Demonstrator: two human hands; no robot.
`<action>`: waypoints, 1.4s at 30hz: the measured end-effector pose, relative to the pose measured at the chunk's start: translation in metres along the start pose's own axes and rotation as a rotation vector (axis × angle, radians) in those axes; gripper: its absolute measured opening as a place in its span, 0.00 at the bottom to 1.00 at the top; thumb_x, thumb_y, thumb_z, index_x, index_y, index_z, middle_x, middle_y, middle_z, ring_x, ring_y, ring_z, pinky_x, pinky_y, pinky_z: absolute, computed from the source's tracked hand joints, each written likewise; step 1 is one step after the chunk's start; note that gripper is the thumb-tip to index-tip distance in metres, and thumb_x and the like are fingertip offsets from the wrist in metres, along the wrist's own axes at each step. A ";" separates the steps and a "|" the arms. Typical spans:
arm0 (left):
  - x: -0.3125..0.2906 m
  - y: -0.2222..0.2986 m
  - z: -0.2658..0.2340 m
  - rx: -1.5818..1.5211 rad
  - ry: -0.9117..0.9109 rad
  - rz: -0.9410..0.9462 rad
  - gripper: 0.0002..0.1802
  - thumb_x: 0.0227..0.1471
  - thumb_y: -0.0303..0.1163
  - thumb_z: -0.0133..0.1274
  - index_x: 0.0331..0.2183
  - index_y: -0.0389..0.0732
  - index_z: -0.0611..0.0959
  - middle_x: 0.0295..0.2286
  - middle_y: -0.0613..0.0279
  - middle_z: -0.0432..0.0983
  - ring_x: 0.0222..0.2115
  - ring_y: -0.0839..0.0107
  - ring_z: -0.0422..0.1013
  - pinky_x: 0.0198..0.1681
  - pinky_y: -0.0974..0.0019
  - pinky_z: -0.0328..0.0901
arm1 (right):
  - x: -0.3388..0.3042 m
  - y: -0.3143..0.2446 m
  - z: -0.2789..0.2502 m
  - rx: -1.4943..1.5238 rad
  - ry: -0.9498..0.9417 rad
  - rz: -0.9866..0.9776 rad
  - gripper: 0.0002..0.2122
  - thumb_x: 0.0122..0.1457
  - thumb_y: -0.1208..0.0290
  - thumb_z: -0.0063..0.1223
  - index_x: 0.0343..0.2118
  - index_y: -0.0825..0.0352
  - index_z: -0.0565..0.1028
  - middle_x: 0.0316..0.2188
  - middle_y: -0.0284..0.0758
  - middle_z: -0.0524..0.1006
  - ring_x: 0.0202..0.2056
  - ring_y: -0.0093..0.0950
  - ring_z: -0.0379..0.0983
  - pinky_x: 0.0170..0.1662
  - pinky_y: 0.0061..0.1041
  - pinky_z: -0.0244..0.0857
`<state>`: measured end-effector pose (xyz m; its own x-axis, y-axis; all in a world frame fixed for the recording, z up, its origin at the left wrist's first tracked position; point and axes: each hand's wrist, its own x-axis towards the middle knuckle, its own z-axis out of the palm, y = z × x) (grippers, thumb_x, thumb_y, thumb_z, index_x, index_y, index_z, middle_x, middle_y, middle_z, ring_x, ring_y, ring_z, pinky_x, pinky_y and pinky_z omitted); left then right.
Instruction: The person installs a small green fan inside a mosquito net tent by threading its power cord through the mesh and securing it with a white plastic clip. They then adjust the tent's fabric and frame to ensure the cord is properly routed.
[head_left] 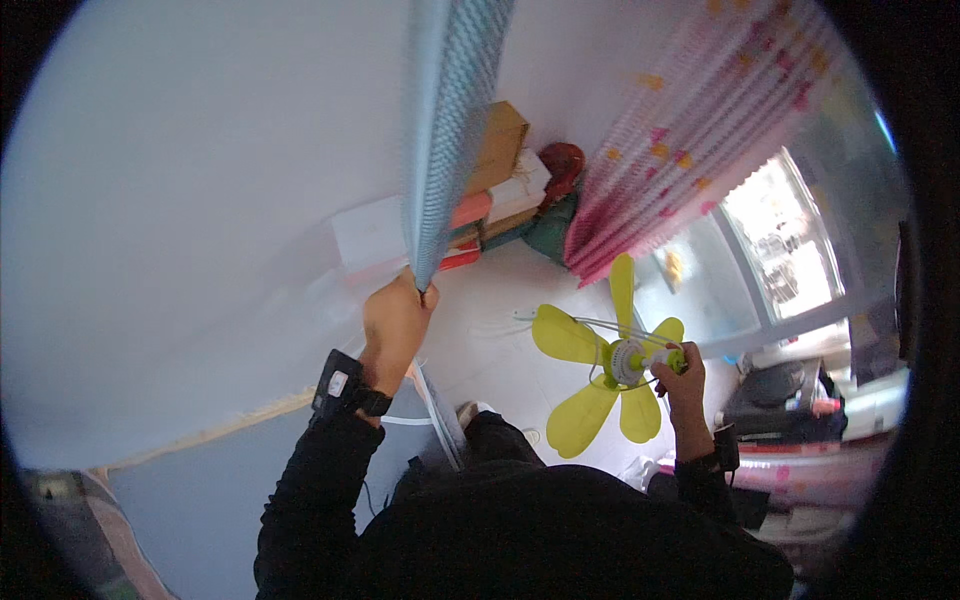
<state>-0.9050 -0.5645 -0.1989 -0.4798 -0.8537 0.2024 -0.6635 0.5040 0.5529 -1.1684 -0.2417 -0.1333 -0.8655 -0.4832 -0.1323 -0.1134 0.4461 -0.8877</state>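
Observation:
My left hand (397,318) is closed around the lower end of a long light blue patterned cloth (450,130), which stretches up past the top of the view and is blurred along its edge. To the right, my right hand (684,380) grips a small ceiling fan (580,415) by the light green hub behind its motor. The fan's yellow-green petal-shaped blades spread out above the floor. A pale cord loops around the fan's middle, and its loose end reaches left of the blades.
Boxes (495,150) and a white carton (370,232) are stacked along the wall. A pink flowered curtain (690,140) hangs at the right, beside a bright glazed door (785,240). Lower left lies a grey-blue bed surface (230,500). Dark items (780,400) crowd the right side.

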 end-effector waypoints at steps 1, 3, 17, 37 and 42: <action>0.001 0.003 0.002 0.006 0.025 -0.006 0.15 0.50 0.42 0.50 0.29 0.39 0.76 0.23 0.49 0.76 0.24 0.49 0.74 0.27 0.52 0.68 | 0.023 0.009 0.000 -0.028 -0.044 -0.035 0.16 0.45 0.78 0.59 0.37 0.65 0.68 0.24 0.32 0.71 0.17 0.17 0.65 0.17 0.16 0.62; 0.003 0.005 0.006 0.079 -0.005 -0.074 0.14 0.49 0.42 0.51 0.29 0.40 0.76 0.23 0.48 0.76 0.24 0.48 0.73 0.27 0.51 0.68 | 0.072 0.031 0.002 -0.098 -0.130 -0.027 0.16 0.45 0.78 0.59 0.37 0.65 0.68 0.25 0.32 0.71 0.17 0.17 0.65 0.18 0.16 0.63; 0.008 0.011 0.013 -0.033 0.210 -0.360 0.14 0.58 0.35 0.46 0.26 0.35 0.73 0.16 0.69 0.63 0.19 0.79 0.60 0.22 0.69 0.58 | 0.276 0.197 0.064 -0.173 -0.651 -0.169 0.19 0.41 0.78 0.61 0.37 0.69 0.67 0.33 0.37 0.74 0.34 0.25 0.71 0.40 0.26 0.67; -0.033 0.146 0.028 0.226 0.520 -0.773 0.17 0.52 0.41 0.55 0.39 0.40 0.74 0.26 0.56 0.76 0.26 0.59 0.72 0.29 0.64 0.64 | 0.331 0.198 0.094 -0.239 -1.098 -0.542 0.18 0.43 0.79 0.61 0.38 0.68 0.67 0.29 0.34 0.72 0.25 0.22 0.68 0.28 0.21 0.63; -0.121 0.156 0.067 0.350 0.534 -0.689 0.19 0.56 0.43 0.51 0.38 0.35 0.77 0.18 0.59 0.69 0.20 0.73 0.66 0.25 0.66 0.62 | 0.337 0.224 0.096 -0.326 -1.039 -0.591 0.20 0.41 0.77 0.64 0.39 0.69 0.68 0.35 0.36 0.72 0.37 0.26 0.69 0.43 0.25 0.64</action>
<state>-0.9888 -0.3733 -0.1911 0.3524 -0.8820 0.3128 -0.8798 -0.1983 0.4320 -1.4388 -0.3769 -0.4194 0.1400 -0.9758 -0.1678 -0.5998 0.0512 -0.7985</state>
